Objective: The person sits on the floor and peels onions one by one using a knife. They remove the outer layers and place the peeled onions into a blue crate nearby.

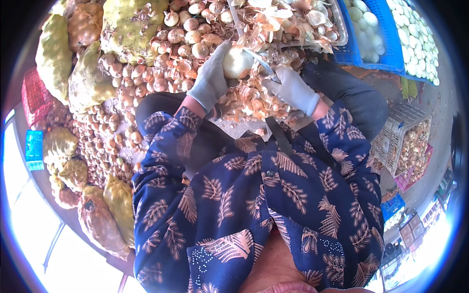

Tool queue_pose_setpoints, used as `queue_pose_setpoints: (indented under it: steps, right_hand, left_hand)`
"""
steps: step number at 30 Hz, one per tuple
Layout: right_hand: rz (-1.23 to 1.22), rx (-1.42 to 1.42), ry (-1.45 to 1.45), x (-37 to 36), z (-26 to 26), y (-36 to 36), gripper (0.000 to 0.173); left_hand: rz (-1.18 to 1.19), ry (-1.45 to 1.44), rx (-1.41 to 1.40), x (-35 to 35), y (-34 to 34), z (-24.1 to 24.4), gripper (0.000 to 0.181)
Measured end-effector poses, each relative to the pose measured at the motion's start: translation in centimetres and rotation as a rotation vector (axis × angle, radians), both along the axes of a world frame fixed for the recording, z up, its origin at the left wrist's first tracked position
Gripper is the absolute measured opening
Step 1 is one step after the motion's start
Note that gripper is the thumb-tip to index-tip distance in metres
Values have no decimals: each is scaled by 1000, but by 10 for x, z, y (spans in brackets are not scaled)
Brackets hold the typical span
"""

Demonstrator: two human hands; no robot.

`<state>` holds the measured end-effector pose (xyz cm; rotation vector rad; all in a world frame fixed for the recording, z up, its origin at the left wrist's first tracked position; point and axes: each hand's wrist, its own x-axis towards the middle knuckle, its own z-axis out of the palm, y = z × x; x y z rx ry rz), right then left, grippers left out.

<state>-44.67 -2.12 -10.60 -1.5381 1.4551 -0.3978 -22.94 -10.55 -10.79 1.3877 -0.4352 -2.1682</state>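
A pale, peeled-looking onion rests in my gloved left hand, the fingers curled round its left side. My right hand, in a grey-white work glove too, grips a knife whose blade points up and left to the onion's upper right edge. Part of the knife's handle is hidden by my fingers. Below and between both hands lies a heap of loose brown onion skins. Several unpeeled onions are piled just beyond my left hand.
A tray heaped with skins stands ahead. Blue crates of peeled onions sit at the far right. Net sacks and loose onions spread along the left. A grey crate with skins lies beside my right knee.
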Motion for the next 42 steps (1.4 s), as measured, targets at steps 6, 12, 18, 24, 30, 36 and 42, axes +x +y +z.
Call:
queue_pose_setpoints:
  steps: [6,12,18,24,30,36,42]
  right_hand:
    - [-167,271,-129,1,50,8,39]
    - [-316,-288,-79,15,36,2,39]
    - [-344,-333,-166,17,22,-15,26]
    - [-495,84,-700,8,52,-22,25]
    - [-352,5,-597,10,49,-27,22]
    - [-551,253,-1267,-14,31,-34,16]
    - [-772,-27,-595,-43,4,-61,24]
  left_hand:
    - [-84,-68,-123,0,3,0,46]
    - [-105,203,98,3,-2,5,53]
    - [-519,-295,-773,3,13,17,90]
    - [-274,172,-270,-6,8,25,60]
    - [-305,280,-212,-6,8,13,61]
    - [-219,424,-295,-9,10,22,68]
    - [-64,546,-132,-14,7,15,70]
